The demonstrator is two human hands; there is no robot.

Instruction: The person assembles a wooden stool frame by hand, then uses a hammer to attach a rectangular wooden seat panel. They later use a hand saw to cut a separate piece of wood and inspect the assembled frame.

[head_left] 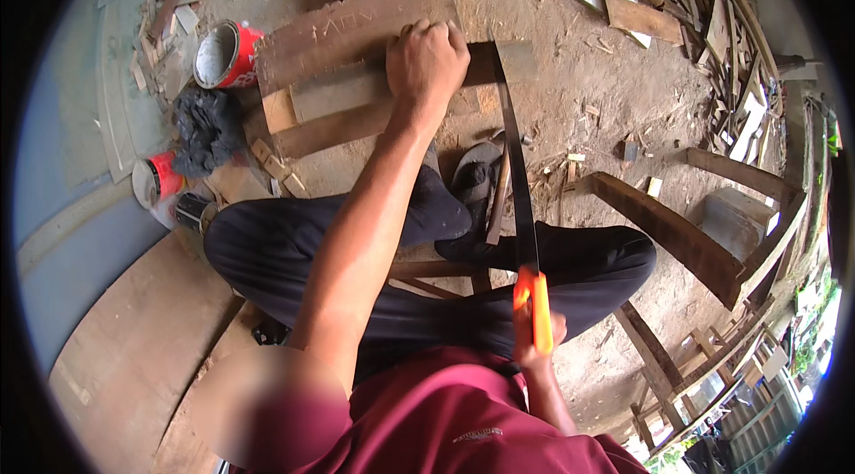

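My left hand (427,60) is closed over a wooden plank (347,93), knuckles up, pressing it down on a low wooden stand (347,29) made of boards. In my right hand (539,332), close to my body, is the orange handle of a hand saw (510,127). Its long dark blade points away from me, and the far part crosses the plank's right end, just right of my left hand. Whether the teeth have cut into the wood I cannot tell. Below the plank, a hammer-like tool with a wooden handle (503,185) leans by my sandalled foot.
Left of the stand are a red paint can (227,56), a crumpled black plastic bag (209,131) and another red can (156,178). A wooden frame (668,234) lies at the right. Scrap wood (641,18) and sawdust cover the dirt floor. My crossed legs (579,274) sit beneath the saw.
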